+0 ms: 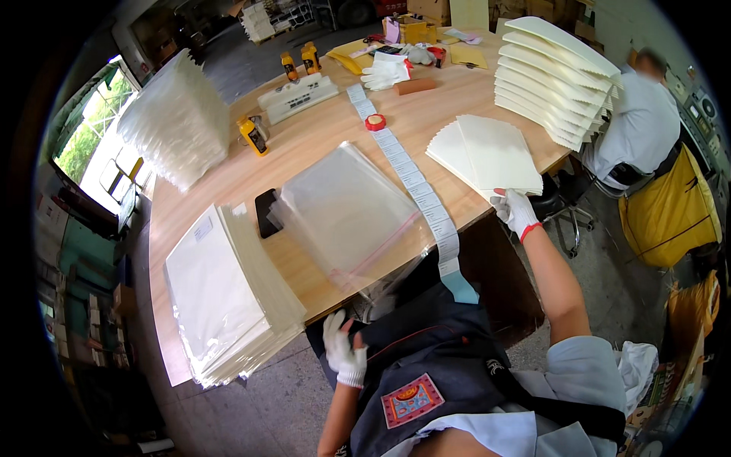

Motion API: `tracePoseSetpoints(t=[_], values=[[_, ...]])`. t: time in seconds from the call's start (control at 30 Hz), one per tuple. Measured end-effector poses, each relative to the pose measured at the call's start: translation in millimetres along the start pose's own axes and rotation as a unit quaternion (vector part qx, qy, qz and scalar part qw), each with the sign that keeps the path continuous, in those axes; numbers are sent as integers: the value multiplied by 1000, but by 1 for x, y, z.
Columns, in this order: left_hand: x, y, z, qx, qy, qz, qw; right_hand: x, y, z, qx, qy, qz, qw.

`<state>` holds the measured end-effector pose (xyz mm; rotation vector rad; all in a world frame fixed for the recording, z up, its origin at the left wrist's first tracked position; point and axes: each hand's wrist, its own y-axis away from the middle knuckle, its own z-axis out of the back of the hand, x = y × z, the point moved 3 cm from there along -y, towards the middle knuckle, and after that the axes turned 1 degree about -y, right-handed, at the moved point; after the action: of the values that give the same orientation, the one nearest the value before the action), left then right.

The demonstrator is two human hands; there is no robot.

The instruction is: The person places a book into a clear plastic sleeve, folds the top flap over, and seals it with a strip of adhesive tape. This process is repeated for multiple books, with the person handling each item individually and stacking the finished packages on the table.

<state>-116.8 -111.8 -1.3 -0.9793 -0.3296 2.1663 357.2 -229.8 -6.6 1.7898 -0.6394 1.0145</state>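
My right hand (518, 211), in a white glove with a red cuff, pinches the near corner of a fanned stack of white card sheets (487, 156) at the right of the table. My left hand (344, 352), gloved too, hangs low by the near table edge in front of my apron, fingers loosely apart, nothing visible in it. Between them lies a pile of clear plastic bags (346, 206), partly over a black phone (267, 213). A strip of printed labels (419, 186) runs across the table and down over its near edge. At left sits a stack of bagged white sheets (217, 282).
A tall stack of white card (552, 80) stands at the back right, a wrapped clear stack (175, 118) at the back left. Yellow bottles (253, 135), a red-rimmed roll (375, 122) and gloves (386, 71) lie farther back. A person (636, 118) sits at the right.
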Motion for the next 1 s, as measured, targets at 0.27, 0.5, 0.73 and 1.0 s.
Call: tracePoseSetpoints(t=[0.27, 0.5, 0.73, 1.0], values=[[-1, -105, -79, 149, -208, -125, 958, -16, -27, -14, -6, -292, -99, 951], [21, -149, -86, 187, -245, -106, 945, -17, -38, -23, 13, -362, -53, 930], [-13, -151, -75, 305, -275, 51, 910, 5, -119, 31, 5, -321, 87, 943], [34, -150, -70, 247, -178, 32, 952, 15, -5, 35, 90, -94, 165, 978]])
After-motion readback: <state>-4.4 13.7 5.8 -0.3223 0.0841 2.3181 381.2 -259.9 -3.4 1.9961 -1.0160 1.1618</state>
